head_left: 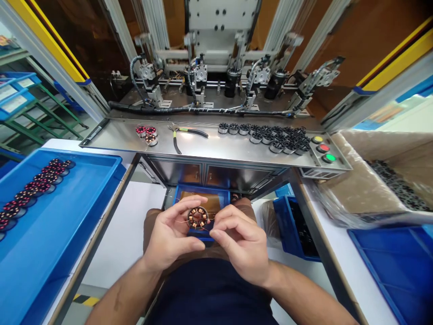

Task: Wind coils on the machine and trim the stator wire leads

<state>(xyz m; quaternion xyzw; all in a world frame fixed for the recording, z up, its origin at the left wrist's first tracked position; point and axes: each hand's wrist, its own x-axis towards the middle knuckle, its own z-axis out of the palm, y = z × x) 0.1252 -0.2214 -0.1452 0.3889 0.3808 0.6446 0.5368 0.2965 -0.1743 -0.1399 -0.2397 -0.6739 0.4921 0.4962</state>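
Note:
A small round motor stator [202,222] with copper windings and a dark rim is held up in front of my lap. My left hand [171,234] curls round its left side, fingers above and thumb below. Thin copper wire ends stick out from the stator on both sides. On the right, my right hand [240,241] has thumb and forefinger pinched together on a wire end [207,229]. On the steel ledge ahead lie wire cutters [182,132] with black and green handles. Left of them stand a few wound stators [150,139], some with red parts.
Several unwound black stators [277,137] crowd the ledge's right part, beside yellow, red and green buttons [324,148]. Behind is a winding machine [199,74]. A blue tray [81,198] with rows of stators stands left; a cardboard box [355,180] and blue bins [284,225] stand right.

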